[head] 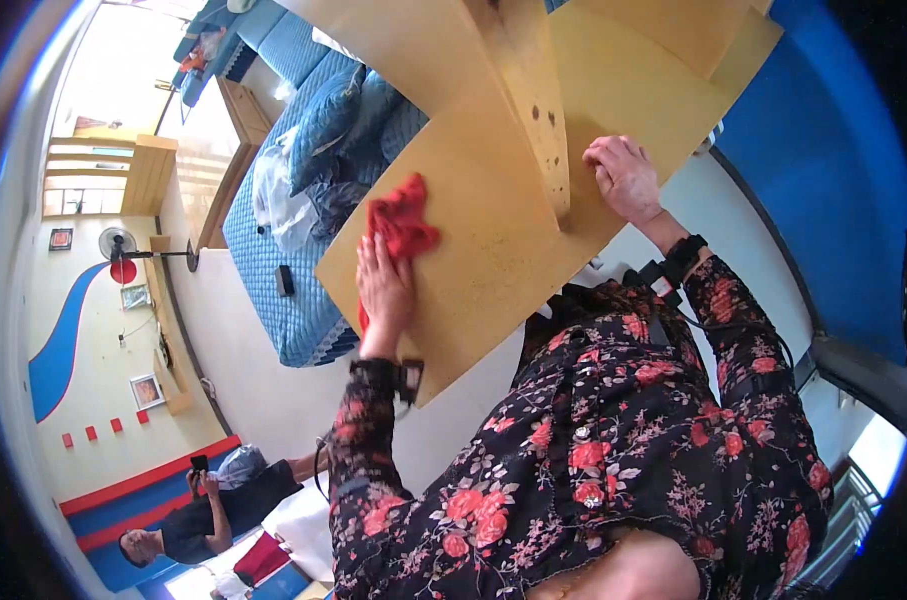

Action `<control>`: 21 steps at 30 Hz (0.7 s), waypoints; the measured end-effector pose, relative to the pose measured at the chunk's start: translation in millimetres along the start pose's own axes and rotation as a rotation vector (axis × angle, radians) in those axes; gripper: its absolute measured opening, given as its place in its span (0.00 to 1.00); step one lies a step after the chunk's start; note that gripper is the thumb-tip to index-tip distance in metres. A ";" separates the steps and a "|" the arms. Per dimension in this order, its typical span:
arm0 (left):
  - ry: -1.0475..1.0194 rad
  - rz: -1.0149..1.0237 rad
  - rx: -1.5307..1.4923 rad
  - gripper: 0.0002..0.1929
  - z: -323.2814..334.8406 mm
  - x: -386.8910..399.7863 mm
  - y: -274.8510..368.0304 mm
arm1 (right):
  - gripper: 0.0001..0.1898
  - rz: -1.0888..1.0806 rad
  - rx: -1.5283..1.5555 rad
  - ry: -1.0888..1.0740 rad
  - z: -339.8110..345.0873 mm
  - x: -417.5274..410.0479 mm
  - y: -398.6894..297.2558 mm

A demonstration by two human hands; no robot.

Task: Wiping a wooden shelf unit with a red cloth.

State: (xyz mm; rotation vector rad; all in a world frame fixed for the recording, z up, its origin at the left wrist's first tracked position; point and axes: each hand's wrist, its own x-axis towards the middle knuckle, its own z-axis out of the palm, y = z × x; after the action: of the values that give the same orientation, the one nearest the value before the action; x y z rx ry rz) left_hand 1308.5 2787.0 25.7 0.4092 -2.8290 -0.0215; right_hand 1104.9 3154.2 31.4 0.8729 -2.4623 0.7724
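Note:
My left hand (386, 289) lies with its fingers over a crumpled red cloth (404, 217), pressed onto a yellow wooden panel (476, 187) near its left end. Part of the cloth also shows beside my wrist. Dark specks (506, 255) are scattered on the panel, right of the cloth. An upright wooden board (547, 142) with several dark holes stands across the panel, between my two hands. Beyond that board, my right hand (624, 176) is at the panel with its fingers loosely bent and nothing visible in it. Whether its fingertips touch the surface is hard to tell.
A blue quilted sofa (311, 300) carries cushions, a plastic bag (273, 195) and a small black box (284, 280). A glass-topped table (205, 150) and a standing fan (153, 255) are at left. Another person (213, 514) holds a phone at lower left. A blue wall (821, 172) rises at right.

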 end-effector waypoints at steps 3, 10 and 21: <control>0.055 -0.169 -0.013 0.32 20.6 74.8 12.5 | 0.10 0.003 0.007 0.014 4.7 1.5 -0.8; 0.083 0.063 -0.074 0.30 37.4 69.5 131.0 | 0.10 -0.064 0.077 0.009 17.2 0.9 11.4; 0.031 -0.095 -0.078 0.29 -22.7 -54.8 -29.3 | 0.11 -0.047 -0.042 -0.018 -7.7 -3.0 4.7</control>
State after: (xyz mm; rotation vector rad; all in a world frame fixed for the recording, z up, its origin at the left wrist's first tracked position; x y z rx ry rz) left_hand 1373.3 2774.9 30.9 0.5209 -2.7654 -0.1432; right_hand 1105.3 3163.3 34.0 0.9224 -2.4553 0.6969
